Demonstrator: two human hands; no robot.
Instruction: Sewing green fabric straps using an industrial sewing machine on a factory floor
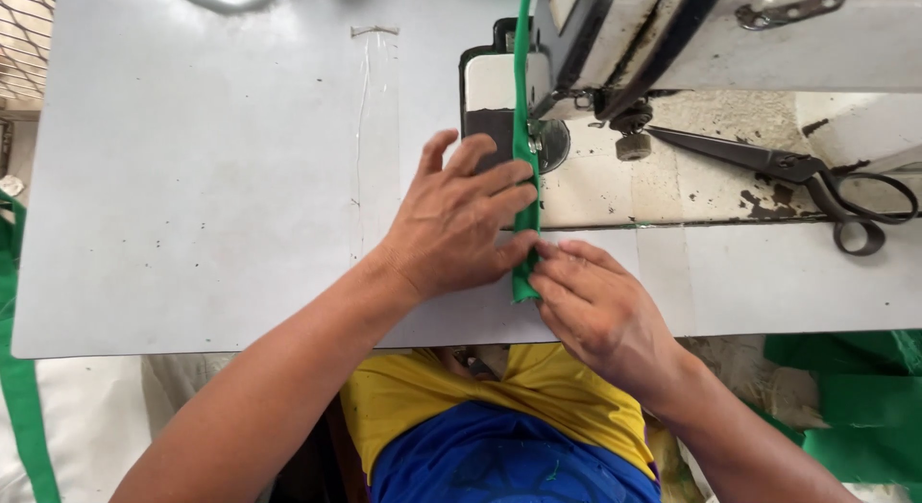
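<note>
A narrow green fabric strip point(523, 109) runs from the top of the view down under the sewing machine's needle area point(547, 138) to the table's front edge. My left hand point(456, 220) lies flat on the table with its fingers spread, pressing the strip's left side just in front of the machine. My right hand point(595, 306) pinches the strip's near end between thumb and fingertips. The two hands touch at the strip.
The white sewing machine point(768, 42) fills the upper right. Black scissors point(797, 171) lie on its worn bed at the right. The pale table point(192, 176) spreads to the left. Green cloth point(855, 407) is piled below at the right, more at the left edge point(14, 368).
</note>
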